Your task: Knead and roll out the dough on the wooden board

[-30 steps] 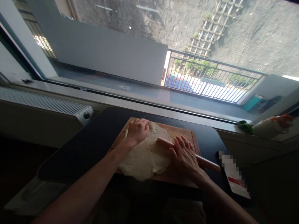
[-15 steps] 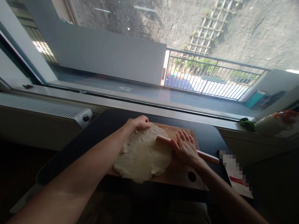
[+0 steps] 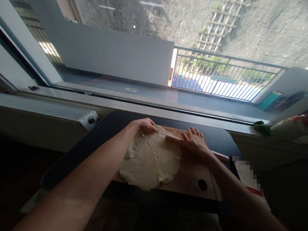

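- Now the left hand [image 3: 148, 125], curled, seems to pinch the far edge of a pale, roundish dough sheet [image 3: 149, 162] on a brown rectangular wooden board [image 3: 192, 175].
- The right hand [image 3: 196, 140], fingers outstretched, lies across a brown cylindrical rolling pin [image 3: 173, 139] overlapping the dough.
- It has shifted forward, baring the board's round hole [image 3: 202, 184], likely bringing the pin nearer the far edge.
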Demonstrator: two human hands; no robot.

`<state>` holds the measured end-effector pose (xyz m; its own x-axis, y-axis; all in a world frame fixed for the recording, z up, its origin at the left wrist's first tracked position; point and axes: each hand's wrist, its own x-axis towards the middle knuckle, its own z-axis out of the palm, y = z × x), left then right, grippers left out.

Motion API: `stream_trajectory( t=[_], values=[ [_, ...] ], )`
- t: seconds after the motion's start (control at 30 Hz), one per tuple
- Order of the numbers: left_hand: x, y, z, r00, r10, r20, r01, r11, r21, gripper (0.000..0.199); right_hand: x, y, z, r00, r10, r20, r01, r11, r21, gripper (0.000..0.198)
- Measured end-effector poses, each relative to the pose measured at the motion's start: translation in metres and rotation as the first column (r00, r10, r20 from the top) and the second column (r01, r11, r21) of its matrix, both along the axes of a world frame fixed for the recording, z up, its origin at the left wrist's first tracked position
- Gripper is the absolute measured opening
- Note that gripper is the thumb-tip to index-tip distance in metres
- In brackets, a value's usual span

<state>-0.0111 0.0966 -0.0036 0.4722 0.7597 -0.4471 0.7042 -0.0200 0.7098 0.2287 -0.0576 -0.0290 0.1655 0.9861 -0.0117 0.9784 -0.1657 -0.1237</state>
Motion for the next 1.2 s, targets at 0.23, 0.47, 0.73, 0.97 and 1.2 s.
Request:
stream_trajectory(
  t=[0.23, 0.47, 0.73, 0.97, 1.2],
  values=[
    [-0.004, 0.003, -0.003, 0.998, 0.042, 0.05, -0.042, 0.999, -0.008, 0.043, -0.016, -0.071, -0.011, 0.952, 0.305, 0.028, -0.306, 0.949, 0.073, 0.062],
    [-0.002, -0.002, -0.002, 0.998, 0.058, 0.029, -0.059, 0.998, 0.022, 0.034, -0.009, -0.027, -0.004, 0.998, 0.041, 0.041, -0.044, 0.997, 0.057, 0.062],
    [-0.001, -0.014, -0.005, 0.983, 0.152, 0.099, -0.171, 0.96, 0.224, 0.026, -0.015, -0.053, -0.014, 0.982, 0.17, 0.082, -0.177, 0.981, 0.081, 0.061],
    [-0.011, -0.045, -0.01, 0.971, 0.19, 0.146, -0.234, 0.885, 0.402, 0.029, -0.017, -0.04, -0.009, 0.992, 0.104, 0.077, -0.112, 0.988, 0.103, 0.062],
    [-0.008, -0.043, -0.001, 0.987, 0.157, 0.039, -0.162, 0.937, 0.309, 0.03, -0.018, -0.066, -0.036, 0.971, 0.201, 0.132, -0.229, 0.938, 0.26, 0.063]
  ],
)
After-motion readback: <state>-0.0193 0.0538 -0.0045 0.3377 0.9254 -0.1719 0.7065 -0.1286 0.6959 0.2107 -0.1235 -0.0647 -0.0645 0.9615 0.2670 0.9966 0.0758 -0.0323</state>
